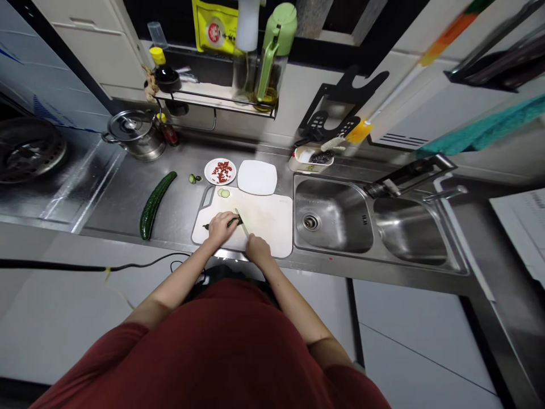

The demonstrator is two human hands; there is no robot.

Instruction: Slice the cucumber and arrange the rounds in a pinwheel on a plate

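Note:
On the white cutting board (pixel 272 230), my left hand (pixel 222 227) is closed over a dark green cucumber (pixel 206 226), pressing it down and hiding most of it. My right hand (pixel 258 249) grips the handle of a knife (pixel 243 225), whose narrow blade is by the cucumber's right end, close to my left fingertips. A few pale cucumber slices (pixel 223 193) lie at the board's upper left. Beyond the board stand a round plate of chopped red pieces (pixel 221 171) and a white square plate (pixel 257 176).
A long whole cucumber (pixel 156 205) and small green end pieces (pixel 194 178) lie left of the board. The double sink (pixel 336 213) adjoins its right side. Farther back are a lidded steel pot (pixel 137 136) and a rack (pixel 217 96) with bottles.

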